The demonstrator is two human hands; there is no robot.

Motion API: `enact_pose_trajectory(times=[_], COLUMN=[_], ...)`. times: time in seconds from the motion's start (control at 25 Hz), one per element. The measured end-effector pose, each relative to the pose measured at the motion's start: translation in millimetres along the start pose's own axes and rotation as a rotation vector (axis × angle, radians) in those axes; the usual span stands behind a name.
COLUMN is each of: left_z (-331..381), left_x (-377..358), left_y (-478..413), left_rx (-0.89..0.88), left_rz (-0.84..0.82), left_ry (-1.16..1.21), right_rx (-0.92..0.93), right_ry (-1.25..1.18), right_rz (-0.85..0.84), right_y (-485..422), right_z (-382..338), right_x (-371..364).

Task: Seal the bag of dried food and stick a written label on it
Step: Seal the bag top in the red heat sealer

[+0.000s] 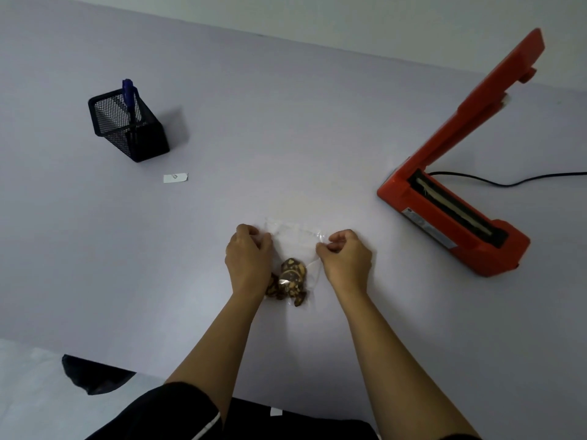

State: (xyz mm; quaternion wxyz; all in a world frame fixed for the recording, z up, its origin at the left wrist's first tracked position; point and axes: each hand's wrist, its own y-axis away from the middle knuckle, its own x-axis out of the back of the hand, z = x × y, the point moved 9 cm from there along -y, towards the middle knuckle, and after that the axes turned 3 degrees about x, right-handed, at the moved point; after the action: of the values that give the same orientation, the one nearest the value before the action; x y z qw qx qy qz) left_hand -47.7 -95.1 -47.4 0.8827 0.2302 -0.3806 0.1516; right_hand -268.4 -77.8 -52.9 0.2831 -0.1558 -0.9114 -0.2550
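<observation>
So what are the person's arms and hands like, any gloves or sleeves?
No gloves: the left hand and the right hand are bare, with no ring, watch or bracelet showing. Both forearms are uncovered. On the left upper arm a black sleeve with a thin white stripe shows at the bottom edge.

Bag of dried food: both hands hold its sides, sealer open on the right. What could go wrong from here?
1. The dried food sits loose at the near end of the clear bag; tilting it could slide pieces into the seal line.
2. The left hand and right hand pinch only the side edges, so it may wrinkle in the open heat sealer and seal weakly.
</observation>
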Motion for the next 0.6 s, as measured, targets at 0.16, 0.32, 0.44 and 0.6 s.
enact_pose_trajectory(times=[0.16,0.32,0.44,0.6], left_z=[7,12,16,20], left_x=[1,0,7,27], left_y=[1,-1,-3,-11], left_rx=[-0.029,-0.049,-0.052,-0.04], left_rz=[0.005,-0.027,-0.024,0.031], left_ry=[-0.023,-0.013,0.0,0.029], right_rx=[0.007,-0.013,-0.002,0.055], right_ry=[-0.044,-0.088,-0.102,-0.105], right_rz=[-0.003,-0.002,0.004,0.028], right_y=[-1,-2,-5,-14], right_z=[3,4,-3,-23], right_x=[0,8,17,32])
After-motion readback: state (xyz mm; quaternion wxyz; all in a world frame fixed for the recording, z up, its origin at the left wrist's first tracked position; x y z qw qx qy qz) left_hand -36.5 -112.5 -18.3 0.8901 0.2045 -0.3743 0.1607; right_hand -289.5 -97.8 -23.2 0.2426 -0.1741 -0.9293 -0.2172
